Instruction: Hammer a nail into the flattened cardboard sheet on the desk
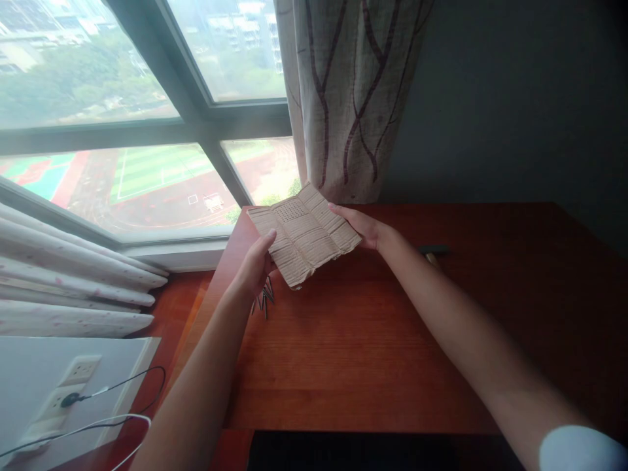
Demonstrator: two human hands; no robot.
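A creased piece of brown cardboard (314, 239) with torn edges is held up above the desk, tilted. Near its far left part it shows a patch of small dark dots or holes in rows. My left hand (258, 261) grips the left edge, thumb on top and fingers mostly hidden beneath. At the right edge my right hand (360, 226) is closed on the cardboard, its thumb along the upper side. Several thin metal nails (265, 301) lie on the desk just below my left hand, partly covered by it.
The reddish-brown wooden desk (343, 366) stands against a window and a patterned curtain (348, 98). Behind my right forearm lies a dark bar-shaped object (434, 249) with a pale piece beside it, partly hidden. A plug with cables (73, 399) sits in the wall socket at lower left.
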